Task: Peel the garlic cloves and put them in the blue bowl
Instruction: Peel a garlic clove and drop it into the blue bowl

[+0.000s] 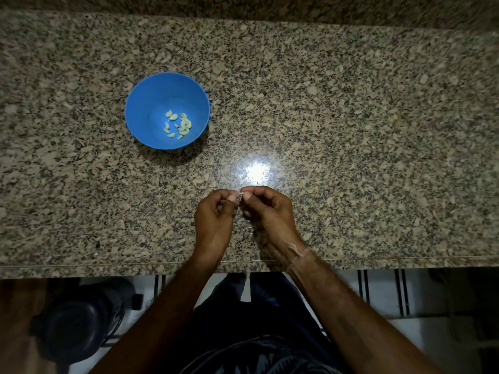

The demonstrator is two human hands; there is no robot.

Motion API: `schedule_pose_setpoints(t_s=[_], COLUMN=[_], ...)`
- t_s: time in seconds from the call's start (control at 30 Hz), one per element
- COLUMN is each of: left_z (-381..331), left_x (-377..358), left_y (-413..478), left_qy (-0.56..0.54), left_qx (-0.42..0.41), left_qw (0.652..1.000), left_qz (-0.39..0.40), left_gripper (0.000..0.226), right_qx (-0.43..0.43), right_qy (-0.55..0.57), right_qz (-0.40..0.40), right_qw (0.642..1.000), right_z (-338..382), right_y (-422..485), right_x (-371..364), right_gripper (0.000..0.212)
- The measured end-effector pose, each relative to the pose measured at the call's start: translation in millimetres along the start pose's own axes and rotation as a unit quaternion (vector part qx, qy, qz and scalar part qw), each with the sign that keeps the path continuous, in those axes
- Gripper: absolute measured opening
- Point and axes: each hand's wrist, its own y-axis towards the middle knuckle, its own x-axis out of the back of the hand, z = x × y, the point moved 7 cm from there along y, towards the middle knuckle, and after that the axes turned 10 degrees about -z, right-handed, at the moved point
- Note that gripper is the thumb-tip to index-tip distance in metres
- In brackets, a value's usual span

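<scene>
Head view looks straight down on a speckled granite counter (351,117), brown, grey and black, polished, which fills the upper part of the picture from side to side. A raised strip of the same stone (243,6) runs along its far edge.

Below the near edge at the far left is a brown wooden surface (16,319). Just right of it a dark rounded object (78,322) stands on the floor, too dim to name.

On the counter, left of centre and well back from the near edge, sits the blue bowl (151,103). A small heap of pale peeled cloves (179,125) lies in its bottom.

Right of the bowl and closer to the near edge, a bright patch of lamp glare (256,171) shines on the stone.

Just nearer than the glare, the two hands meet over the counter. The left grip (214,214) has its fingers curled, with the tips pinching a small garlic clove (240,196). The right grip (267,209), fingers curled likewise, pinches the same clove from the other side. The clove is mostly hidden between the fingertips, well apart from the bowl. A pale thread (297,255) is tied round the right wrist, about level with the near edge.

Below that edge the person's dark clothing (256,333) shows between the forearms. To the right are white floor tiles with black stripes (383,292), and the far right corner falls into shadow.
</scene>
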Motion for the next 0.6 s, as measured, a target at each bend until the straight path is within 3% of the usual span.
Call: schedule_pose_setpoints(t_s=[0.2,0.6], left_z=[-8,-20], left_x=[0,3], left_y=[-1,-2], left_qy=[0.004,0.092], left_qx=[-0.035,-0.130], left_qw=[0.999,0.987], left_qz=[-0.006,-0.027], left_gripper=[0.005,0.007], right_qx=[0.006,-0.076], right_qy=[-0.011,-0.020], right_qz=[0.001,-0.025], right_qw=[1.000,0.997], right_z=[0,5], right_y=[3,6], right_x=[4,10], right_gripper=[0.010,0.014])
